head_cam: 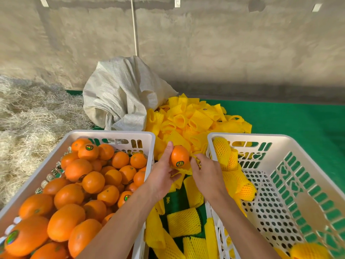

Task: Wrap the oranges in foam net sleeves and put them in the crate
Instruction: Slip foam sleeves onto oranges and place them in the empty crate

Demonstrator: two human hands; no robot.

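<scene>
The left hand [164, 176] grips 1 orange [179, 156] between the 2 crates while the right hand [205, 171] pinches a sleeve [183, 171] under it. Sleeving is underway; next, the net likely needs pulling over the fruit.

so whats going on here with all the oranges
A person is wrapping oranges. The left hand holds a bare orange while the right hand pinches a yellow foam net sleeve against it. The left crate is full of unwrapped oranges; the right crate holds only a few wrapped ones.
</scene>
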